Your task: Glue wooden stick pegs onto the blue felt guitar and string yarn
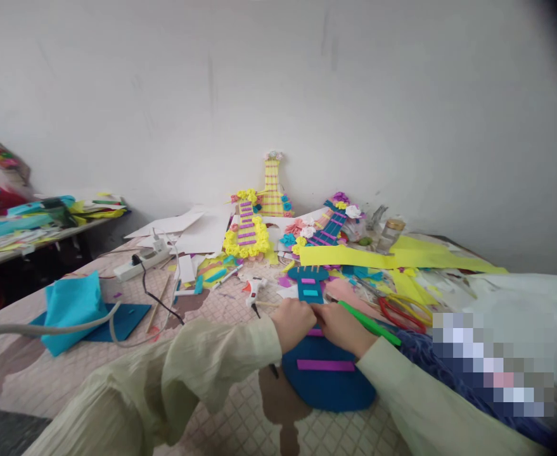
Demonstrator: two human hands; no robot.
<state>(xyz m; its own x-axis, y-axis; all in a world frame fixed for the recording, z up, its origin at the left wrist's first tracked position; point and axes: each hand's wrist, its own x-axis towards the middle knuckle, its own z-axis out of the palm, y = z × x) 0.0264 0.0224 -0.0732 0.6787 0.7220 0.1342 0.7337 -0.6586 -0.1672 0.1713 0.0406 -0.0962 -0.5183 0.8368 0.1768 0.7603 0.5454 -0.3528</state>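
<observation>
A blue guitar-shaped cutout (pixel 328 389) lies on the table in front of me, with purple strips (pixel 326 365) and a light-blue strip (pixel 310 293) stuck across it. My left hand (pixel 296 322) and my right hand (pixel 343 326) meet over its middle, fingers curled and knuckles close together. Whatever sits between the fingertips is hidden by the hands. A bright green long tool (pixel 371 323) lies right beside my right hand. Just beyond my left hand rests a white glue gun (pixel 255 290).
Decorated guitar shapes (pixel 246 231) stand along the wall, one yellow-flowered, another blue (pixel 330 225). Yellow paper (pixel 345 256), red-handled scissors (pixel 404 313) and blue yarn (pixel 430 358) are at the right. A power strip (pixel 142 263), cords and folded light-blue paper (pixel 75 310) are at the left.
</observation>
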